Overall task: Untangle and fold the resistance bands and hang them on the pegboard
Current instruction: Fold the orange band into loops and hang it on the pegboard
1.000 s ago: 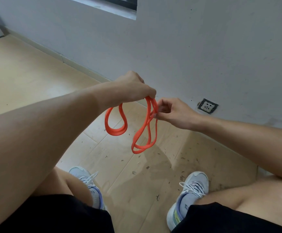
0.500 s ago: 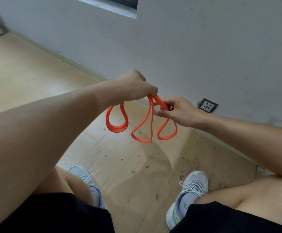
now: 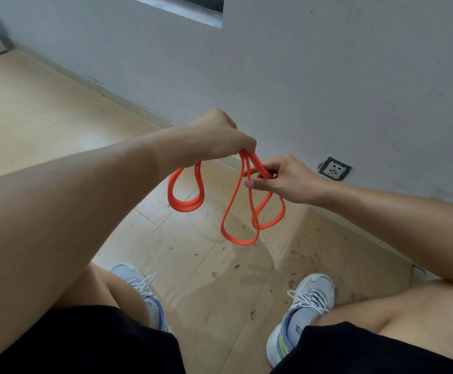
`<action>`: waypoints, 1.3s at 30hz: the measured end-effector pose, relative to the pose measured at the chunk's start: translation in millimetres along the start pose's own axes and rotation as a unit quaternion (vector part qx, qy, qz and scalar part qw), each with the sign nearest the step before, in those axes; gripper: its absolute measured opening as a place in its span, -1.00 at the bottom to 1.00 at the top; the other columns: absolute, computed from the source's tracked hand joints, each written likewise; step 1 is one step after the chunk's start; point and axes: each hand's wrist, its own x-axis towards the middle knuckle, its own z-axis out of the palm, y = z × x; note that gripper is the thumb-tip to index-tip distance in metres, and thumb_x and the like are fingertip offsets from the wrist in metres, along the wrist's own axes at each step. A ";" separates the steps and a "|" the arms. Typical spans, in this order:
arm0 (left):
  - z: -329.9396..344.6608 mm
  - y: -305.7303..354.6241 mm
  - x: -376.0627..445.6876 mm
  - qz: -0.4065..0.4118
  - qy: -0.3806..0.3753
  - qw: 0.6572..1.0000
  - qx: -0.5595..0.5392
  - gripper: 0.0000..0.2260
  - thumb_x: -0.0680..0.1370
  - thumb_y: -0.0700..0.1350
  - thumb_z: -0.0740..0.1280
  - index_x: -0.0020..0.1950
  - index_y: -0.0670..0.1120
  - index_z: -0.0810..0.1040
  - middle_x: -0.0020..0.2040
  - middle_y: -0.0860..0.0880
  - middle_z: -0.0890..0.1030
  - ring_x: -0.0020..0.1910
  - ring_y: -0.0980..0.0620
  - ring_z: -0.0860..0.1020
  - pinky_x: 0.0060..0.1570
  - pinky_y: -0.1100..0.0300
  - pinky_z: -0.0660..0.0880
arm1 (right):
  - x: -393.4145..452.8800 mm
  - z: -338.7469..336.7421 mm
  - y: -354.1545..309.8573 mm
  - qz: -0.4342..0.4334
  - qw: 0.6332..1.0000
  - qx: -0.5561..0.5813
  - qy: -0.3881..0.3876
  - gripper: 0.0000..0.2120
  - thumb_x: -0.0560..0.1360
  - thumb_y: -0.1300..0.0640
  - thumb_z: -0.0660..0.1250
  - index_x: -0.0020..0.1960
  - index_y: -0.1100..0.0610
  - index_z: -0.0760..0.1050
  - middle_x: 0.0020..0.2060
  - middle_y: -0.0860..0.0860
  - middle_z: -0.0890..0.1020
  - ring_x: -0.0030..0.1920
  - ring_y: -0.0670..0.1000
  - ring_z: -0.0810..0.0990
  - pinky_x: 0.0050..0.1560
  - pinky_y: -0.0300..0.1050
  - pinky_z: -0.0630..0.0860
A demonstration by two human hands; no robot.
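Both hands [image 3: 220,139] [image 3: 287,182] pinch orange band [image 3: 184,205]; tangle seemingly unresolved.

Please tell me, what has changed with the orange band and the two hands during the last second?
The right hand drew a strand of the orange band toward the right, so one more loop now hangs below it. The left hand stayed closed on the gathered top, and its own loop hangs as before.

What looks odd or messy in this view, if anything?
The wall socket sits crooked near the floor, which is littered with small dark bits between the shoes. The orange band hangs in uneven loops from both hands.
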 end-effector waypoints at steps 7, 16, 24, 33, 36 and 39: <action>1.1 0.4 -0.5 0.001 0.002 1.000 0.001 -0.73 0.54 0.08 0.42 -0.23 -0.08 0.59 -0.30 -0.01 0.44 -0.33 0.09 0.36 -0.36 0.27 0.30 | -0.4 -1.0 1.7 -0.009 1.000 0.003 0.001 -0.81 0.57 -0.04 0.44 0.02 0.07 0.72 -0.54 -0.19 0.40 -0.48 -0.17 0.36 -0.40 -0.38 0.38; 1.0 0.1 0.6 0.003 0.002 1.000 -0.002 -0.73 0.52 0.08 0.43 -0.22 -0.10 0.60 -0.27 -0.03 0.47 -0.30 0.08 0.39 -0.34 0.25 0.33 | -0.1 3.8 0.0 -0.004 1.000 -0.001 0.004 -0.76 0.57 -0.02 0.42 0.07 0.13 0.72 -0.53 -0.22 0.45 -0.46 -0.19 0.39 -0.39 -0.41 0.39; 0.8 -0.8 0.4 0.002 0.001 1.000 -0.003 -0.73 0.53 0.08 0.42 -0.20 -0.10 0.61 -0.25 -0.04 0.47 -0.29 0.09 0.39 -0.32 0.24 0.34 | 0.0 3.8 0.2 -0.002 1.000 -0.004 0.005 -0.77 0.57 -0.03 0.43 0.08 0.11 0.73 -0.53 -0.23 0.45 -0.46 -0.19 0.39 -0.39 -0.42 0.38; 1.8 0.1 0.9 0.002 0.000 1.000 0.006 -0.72 0.54 0.07 0.42 -0.27 -0.08 0.56 -0.31 -0.01 0.45 -0.32 0.10 0.37 -0.36 0.26 0.31 | 0.2 3.5 1.8 0.000 1.000 -0.003 0.009 -0.76 0.57 -0.02 0.43 0.08 0.12 0.73 -0.54 -0.24 0.45 -0.45 -0.19 0.40 -0.39 -0.42 0.40; 1.3 0.1 0.6 0.003 0.000 1.000 0.005 -0.72 0.54 0.07 0.42 -0.27 -0.08 0.56 -0.31 -0.02 0.45 -0.32 0.10 0.37 -0.35 0.25 0.30 | 0.5 3.9 2.3 -0.001 1.000 -0.003 0.009 -0.77 0.57 -0.03 0.44 0.08 0.11 0.73 -0.53 -0.24 0.46 -0.45 -0.21 0.41 -0.40 -0.43 0.38; 1.9 0.3 0.6 0.003 0.000 1.000 0.008 -0.72 0.54 0.07 0.41 -0.27 -0.07 0.55 -0.30 -0.01 0.46 -0.31 0.10 0.39 -0.35 0.25 0.31 | 0.5 4.1 2.5 -0.005 1.000 -0.001 0.009 -0.76 0.56 -0.04 0.44 0.07 0.11 0.73 -0.51 -0.23 0.48 -0.45 -0.21 0.42 -0.39 -0.43 0.39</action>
